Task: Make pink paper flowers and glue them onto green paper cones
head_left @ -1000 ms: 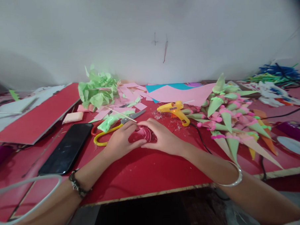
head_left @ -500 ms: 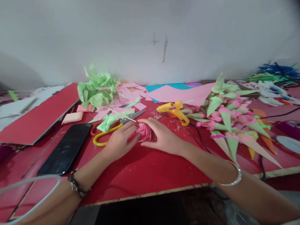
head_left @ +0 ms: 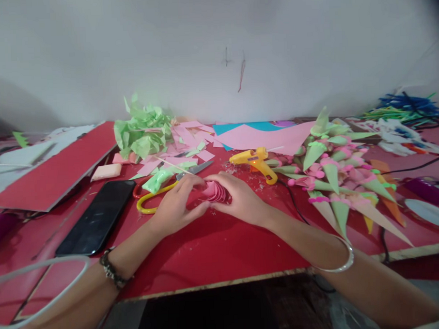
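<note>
Between both hands is a folded pink paper piece (head_left: 216,192) with layered, petal-like pleats. My left hand (head_left: 177,205) curls round its left side, thumb and fingertips against the paper. Around the far and right side wraps my right hand (head_left: 243,197), its thumb tip close to the left thumb. Fingers partly hide the paper's edges. A thin pale stick (head_left: 176,166) slants toward the left fingers; whether it is touched, I cannot tell. Scissors (head_left: 148,206) with yellow handles lie beside my left hand, under a small green bundle (head_left: 157,181).
A yellow glue gun (head_left: 253,158) lies right of centre, its cord trailing forward. Paper cones (head_left: 332,174) with pink trim pile up at right. A phone (head_left: 98,218), crumpled green paper (head_left: 145,129), pink scraps (head_left: 189,136) and a red board (head_left: 59,166) occupy the left and back.
The pink paper has turned and shifted slightly right, showing its pleats more. My left fingers have moved off the stick's near end and round the paper, and the thumbs are closer together.
</note>
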Demonstrator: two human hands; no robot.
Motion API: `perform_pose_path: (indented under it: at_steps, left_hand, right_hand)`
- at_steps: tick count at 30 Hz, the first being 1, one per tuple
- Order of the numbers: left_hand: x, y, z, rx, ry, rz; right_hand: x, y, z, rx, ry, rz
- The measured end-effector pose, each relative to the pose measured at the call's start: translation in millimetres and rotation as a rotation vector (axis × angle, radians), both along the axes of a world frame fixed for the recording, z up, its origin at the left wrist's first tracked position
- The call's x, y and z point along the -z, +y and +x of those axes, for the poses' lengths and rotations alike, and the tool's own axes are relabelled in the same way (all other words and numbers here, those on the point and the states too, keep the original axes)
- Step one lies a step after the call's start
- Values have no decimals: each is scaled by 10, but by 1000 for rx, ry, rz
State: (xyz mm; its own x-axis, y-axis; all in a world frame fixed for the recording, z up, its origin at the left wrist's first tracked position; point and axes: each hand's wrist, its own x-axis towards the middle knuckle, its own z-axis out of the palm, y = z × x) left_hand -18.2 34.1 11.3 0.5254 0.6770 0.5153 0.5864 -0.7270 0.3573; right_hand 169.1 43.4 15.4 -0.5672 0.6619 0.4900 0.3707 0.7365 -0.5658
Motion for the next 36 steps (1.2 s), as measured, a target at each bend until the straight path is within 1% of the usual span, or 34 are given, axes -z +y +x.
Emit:
perform_pose_path:
  at_steps: [6,10,12,16,20,24,29,36]
  left_hand:
    - [43,-7,24,12,-88,-123]
    - [49,-20,30,33,-194,-191]
    - [45,-28,29,39,-193,-210]
    - [27,-57,38,27,-118,-218]
    - [4,-108,94,65,-45,-236]
    - [3,-167,166,44,-55,-268]
    - [19,-189,198,4,-69,-221]
    - [22,-165,177,-3,-87,-180]
  right_hand:
    - [5,5,-1,9,29,20]
    - [-18,-16,3,-34,8,-4]
    - [-19,-23,4,-48,-6,-15]
    - [6,-24,-3,-54,-7,-1]
    - [27,-32,-14,-20,-39,7]
    - [24,-53,-15,7,-102,23]
    - [-9,-83,-22,58,-167,101]
    - [-12,-63,-34,58,-43,219]
